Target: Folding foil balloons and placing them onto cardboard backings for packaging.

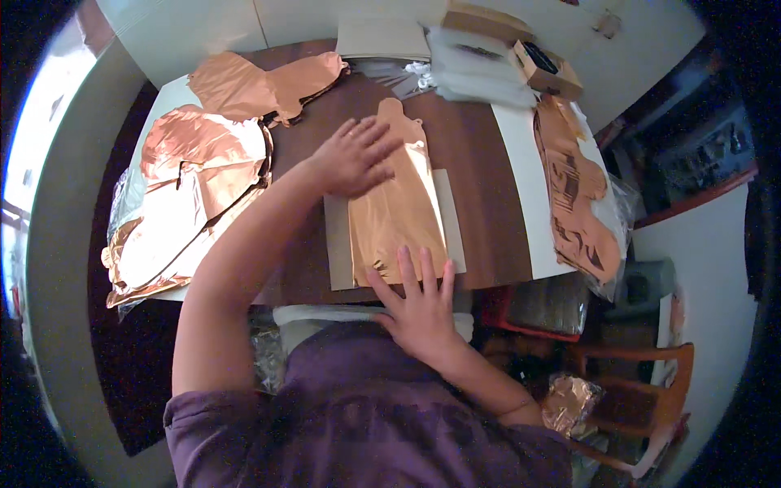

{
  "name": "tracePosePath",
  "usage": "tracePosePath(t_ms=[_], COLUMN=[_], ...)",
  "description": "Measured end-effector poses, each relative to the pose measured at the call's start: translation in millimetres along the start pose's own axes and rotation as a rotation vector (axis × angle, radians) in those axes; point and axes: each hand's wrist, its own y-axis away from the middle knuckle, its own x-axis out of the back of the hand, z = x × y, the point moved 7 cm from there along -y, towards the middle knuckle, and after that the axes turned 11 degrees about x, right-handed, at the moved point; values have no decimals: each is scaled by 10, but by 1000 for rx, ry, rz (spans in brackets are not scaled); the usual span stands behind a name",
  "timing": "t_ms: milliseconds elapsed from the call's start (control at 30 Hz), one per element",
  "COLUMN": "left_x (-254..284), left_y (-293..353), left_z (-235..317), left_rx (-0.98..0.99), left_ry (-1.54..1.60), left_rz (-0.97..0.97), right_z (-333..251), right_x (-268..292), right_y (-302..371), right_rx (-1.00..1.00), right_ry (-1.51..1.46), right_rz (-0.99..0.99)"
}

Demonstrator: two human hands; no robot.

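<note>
Right hand and left hand, fingers spread and gripping nothing, flatten the copper foil balloon at frame centre; folding likely follows.

Person wears 1 dark purple short-sleeved shirt; fabric plain, creased at the sleeve hems. Both forearms bare. Left hand and right hand bare: no gloves, rings or watch seen.
</note>
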Motion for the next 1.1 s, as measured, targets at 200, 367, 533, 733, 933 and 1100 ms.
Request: tracePosePath(t_ms=[200, 367, 533, 733, 933, 1100], left_x=[435, 688, 366, 445, 461, 505], left_y=[121, 990, 1303, 1527, 1563, 1554], left_z=[455, 1372, 1447, 1519, 1508, 1451], left_rx=[208, 100, 108, -10, -28, -18], left_ry=[16, 377, 71, 127, 211, 142], left_rz=[117, 51, -85, -65, -80, 42], right_z=[97, 706, 1266, 1034, 929, 1491], right_x=[186, 635, 517, 174, 71, 260], right_y=[-9, 78, 374, 779, 631, 373], right_rx=[-23, -228, -492, -863, -835, -828], right_ry=[-121, -502, -636, -1265, -1381, -1163], right_rz=[-18, 349, 217, -130, -168, 217])
